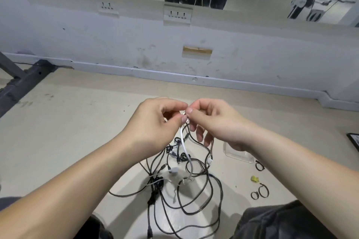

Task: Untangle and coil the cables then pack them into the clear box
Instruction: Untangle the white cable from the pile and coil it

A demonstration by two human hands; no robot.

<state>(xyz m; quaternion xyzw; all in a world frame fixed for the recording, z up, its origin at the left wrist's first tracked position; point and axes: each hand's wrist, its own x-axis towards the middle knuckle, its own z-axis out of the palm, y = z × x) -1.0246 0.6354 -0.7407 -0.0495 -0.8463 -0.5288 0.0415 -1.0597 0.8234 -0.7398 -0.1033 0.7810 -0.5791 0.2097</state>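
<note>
step: untangling, early by my read; the cable tangle (194,196) is knotted, nothing looks coiled and I see nothing in the box.
next move: probably draw the pinched white line up and out of the black loops. Needs slow feeding, one hand holding the loops down, or the knots tighten.
floor (68,132): pale, carries everything; the person sits on it.
cable tangle: mostly black leads, centre-low in view, below the hands. Loops sprawl with no single axis; two long strands run out toward 6 o'clock.
left hand (155,124): at 12 o'clock of the tangle, raised off the floor, thumb and forefinger pinching the top of the white cable.
right hand (215,122): fingertips meeting the left's, pinching the same cable end; other fingers hang loosely curled.
clear box (240,156): at 2 o'clock of the tangle, on the floor, partly hidden by the right forearm.
white cable (184,145): long axis runs 12 to 6 o'clock; free end points up into the pinch, lower part dives into the tangle. Plug type too small to tell.
loop ties (263,192): small dark rings at 3 o'clock of the tangle, apart from it.
</note>
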